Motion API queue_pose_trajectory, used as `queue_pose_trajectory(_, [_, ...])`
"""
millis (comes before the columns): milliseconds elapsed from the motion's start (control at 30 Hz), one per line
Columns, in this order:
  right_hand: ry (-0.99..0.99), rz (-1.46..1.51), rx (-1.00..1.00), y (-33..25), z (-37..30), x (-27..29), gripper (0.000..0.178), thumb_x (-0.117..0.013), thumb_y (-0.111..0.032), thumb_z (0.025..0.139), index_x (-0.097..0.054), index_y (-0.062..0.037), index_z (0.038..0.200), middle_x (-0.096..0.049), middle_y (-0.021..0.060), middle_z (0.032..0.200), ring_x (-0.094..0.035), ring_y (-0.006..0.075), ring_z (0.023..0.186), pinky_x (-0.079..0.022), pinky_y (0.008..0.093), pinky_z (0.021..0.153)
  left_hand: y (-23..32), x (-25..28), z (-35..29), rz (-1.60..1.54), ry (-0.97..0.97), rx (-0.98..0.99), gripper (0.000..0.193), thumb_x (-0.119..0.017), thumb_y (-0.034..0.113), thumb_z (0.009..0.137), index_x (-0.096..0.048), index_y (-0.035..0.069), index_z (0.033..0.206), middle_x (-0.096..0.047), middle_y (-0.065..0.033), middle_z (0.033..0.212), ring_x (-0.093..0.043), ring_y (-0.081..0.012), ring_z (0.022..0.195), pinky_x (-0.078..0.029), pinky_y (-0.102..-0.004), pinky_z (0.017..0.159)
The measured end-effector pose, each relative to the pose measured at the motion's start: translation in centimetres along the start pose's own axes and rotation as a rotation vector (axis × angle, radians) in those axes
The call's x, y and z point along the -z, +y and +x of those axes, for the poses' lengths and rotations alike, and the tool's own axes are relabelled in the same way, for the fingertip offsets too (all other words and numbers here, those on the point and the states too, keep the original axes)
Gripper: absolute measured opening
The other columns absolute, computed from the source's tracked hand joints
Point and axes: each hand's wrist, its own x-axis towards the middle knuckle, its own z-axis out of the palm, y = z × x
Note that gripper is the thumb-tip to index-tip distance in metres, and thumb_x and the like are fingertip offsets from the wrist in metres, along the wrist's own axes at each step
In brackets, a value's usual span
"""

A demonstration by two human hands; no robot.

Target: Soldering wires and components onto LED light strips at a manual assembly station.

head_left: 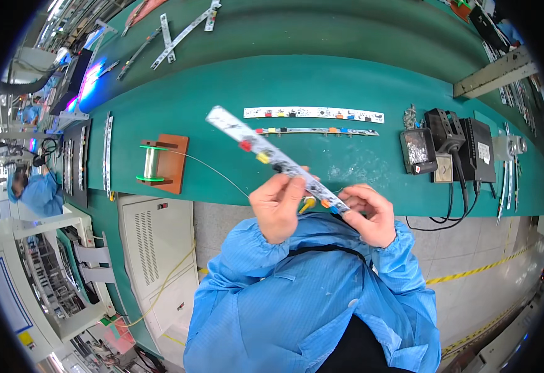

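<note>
A long, narrow white circuit board strip (256,142) with red, yellow, black, orange and blue connectors slants in front of me, raised over the bench's near edge. My left hand (278,202) pinches it near the middle. Gripping its lower right end is my right hand (371,214), thumb on top. Two similar items lie on the green bench behind it: a flat white board strip (314,114) and another strip (317,131) that shows more of its edge. To the left, a spool of solder wire (152,163) sits on a brown stand, its wire trailing toward my left hand.
At the right stand a soldering-iron holder (418,150), a black power unit (476,149) with cables hanging over the edge, and small clear bottles (508,148). A metal bar (494,73) juts in above them. More strips (108,155) lie left; a co-worker in blue (39,194) is far left.
</note>
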Motion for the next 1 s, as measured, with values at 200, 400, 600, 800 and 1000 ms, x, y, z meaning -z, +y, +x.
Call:
queue_pose_trajectory(200, [0.148, -1.009, 0.571, -0.9, 1.0, -0.5, 0.041, -0.072, 0.009, 0.07, -0.063, 0.0022, 0.109, -0.061, 0.018, 0.102, -0.063, 0.0326, 0.087, -0.052, 0.0374, 0.07, -1.5, 0.5, 0.6, -0.146, 0.164, 0.142, 0.027, -0.057, 0.014, 0.098, -0.064, -0.01, 0.108, -0.07, -0.0163, 0.097, -0.07, -0.0203, 0.081, -0.06, -0.0309, 0.072])
queue_pose_trajectory(400, [-0.016, -1.19, 0.585, -0.7, 4.4, 3.8, 0.035, -0.068, 0.006, 0.076, -0.063, 0.0014, 0.11, -0.061, 0.0163, 0.104, -0.061, 0.0346, 0.092, -0.051, 0.0401, 0.078, -0.2, 4.0, 0.4, 0.218, -0.149, 0.362, 0.024, -0.057, 0.009, 0.097, -0.063, -0.006, 0.115, -0.07, -0.0166, 0.096, -0.069, -0.0189, 0.076, -0.058, -0.0303, 0.07])
queue_pose_trajectory(600, [-0.058, -1.345, 0.647, -1.4, 5.8, 4.9, 0.032, -0.07, 0.0, 0.076, -0.065, -0.0014, 0.107, -0.062, 0.0149, 0.104, -0.061, 0.0321, 0.093, -0.05, 0.0392, 0.079, 0.0, 8.9, 5.6, 0.889, 0.107, -0.315, 0.016, -0.061, 0.005, 0.092, -0.067, -0.004, 0.103, -0.069, -0.0105, 0.094, -0.065, -0.0153, 0.077, -0.053, -0.0271, 0.066])
queue_pose_trajectory(800, [0.435, -1.198, 0.566, -0.9, 6.5, 4.6, 0.025, -0.07, -0.006, 0.081, -0.067, -0.0019, 0.105, -0.063, 0.0126, 0.094, -0.062, 0.0296, 0.083, -0.049, 0.0381, 0.071, -0.9, 11.4, 10.5, 1.28, 0.184, -0.201, 0.018, -0.07, 0.015, 0.086, -0.071, 0.0, 0.096, -0.066, -0.0097, 0.079, -0.063, -0.0159, 0.066, -0.051, -0.0275, 0.062])
queue_pose_trajectory(1000, [0.502, -1.389, 0.361, -1.1, 8.0, 4.3, 0.011, -0.069, -0.01, 0.084, -0.071, -0.0052, 0.093, -0.066, 0.0091, 0.086, -0.063, 0.0305, 0.08, -0.049, 0.0375, 0.069, -1.2, 11.7, 11.0, 1.198, 0.125, -0.123, 0.021, -0.074, 0.016, 0.084, -0.071, -0.003, 0.092, -0.067, -0.0074, 0.074, -0.06, -0.011, 0.061, -0.05, -0.0254, 0.059])
